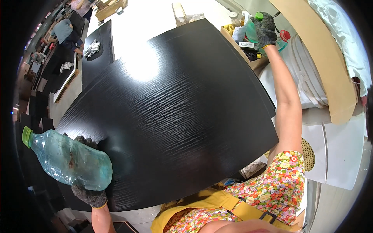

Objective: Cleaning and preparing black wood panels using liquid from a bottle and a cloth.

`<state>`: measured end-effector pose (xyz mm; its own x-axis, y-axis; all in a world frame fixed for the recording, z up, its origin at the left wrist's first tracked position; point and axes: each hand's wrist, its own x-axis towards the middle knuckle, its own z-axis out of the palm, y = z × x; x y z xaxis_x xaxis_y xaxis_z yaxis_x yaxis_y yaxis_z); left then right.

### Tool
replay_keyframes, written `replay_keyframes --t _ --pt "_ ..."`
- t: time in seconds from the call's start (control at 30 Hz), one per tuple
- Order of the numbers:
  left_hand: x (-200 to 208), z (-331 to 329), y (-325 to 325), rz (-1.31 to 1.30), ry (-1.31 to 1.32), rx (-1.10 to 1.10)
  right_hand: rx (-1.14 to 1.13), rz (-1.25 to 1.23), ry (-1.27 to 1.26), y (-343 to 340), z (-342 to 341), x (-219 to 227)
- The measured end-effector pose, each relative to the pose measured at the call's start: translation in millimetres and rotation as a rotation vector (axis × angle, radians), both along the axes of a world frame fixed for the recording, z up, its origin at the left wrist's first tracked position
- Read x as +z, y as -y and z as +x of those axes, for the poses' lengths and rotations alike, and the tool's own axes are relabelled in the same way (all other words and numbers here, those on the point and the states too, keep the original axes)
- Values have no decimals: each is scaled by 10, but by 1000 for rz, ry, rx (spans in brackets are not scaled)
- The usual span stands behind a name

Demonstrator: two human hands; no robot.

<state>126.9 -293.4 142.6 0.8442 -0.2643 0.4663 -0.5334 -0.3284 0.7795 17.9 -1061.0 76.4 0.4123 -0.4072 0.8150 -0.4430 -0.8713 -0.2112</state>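
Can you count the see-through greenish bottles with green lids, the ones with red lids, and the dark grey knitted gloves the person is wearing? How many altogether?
See-through greenish plastic bottles with green lids: 2
See-through greenish plastic bottle with a red lid: 1
Dark grey knitted gloves: 2
Total: 5

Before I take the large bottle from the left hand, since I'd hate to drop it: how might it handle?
The large bottle looks like clear plastic, so it would probably give a little when squeezed. Its smooth, shiny wall may be slippery, even for the gloved left hand. Its rounded body suggests it could roll if laid down.
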Motion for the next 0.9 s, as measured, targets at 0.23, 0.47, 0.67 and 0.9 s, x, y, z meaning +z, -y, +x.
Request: replay_keyframes --t 0.23,0.47,0.67,0.9 --pt "-12 28 -156 -65 -50 38 16 106 36 143 17 16" --pt "92 44 -210 -36 -37 46 108 53 37 114 34 5" --pt "76 37 -230 -45 -40 44 136 96 88 -43 120 -43" --pt "50 68 -218 -25 -24 52 -38 414 -150 288 -125 -508"
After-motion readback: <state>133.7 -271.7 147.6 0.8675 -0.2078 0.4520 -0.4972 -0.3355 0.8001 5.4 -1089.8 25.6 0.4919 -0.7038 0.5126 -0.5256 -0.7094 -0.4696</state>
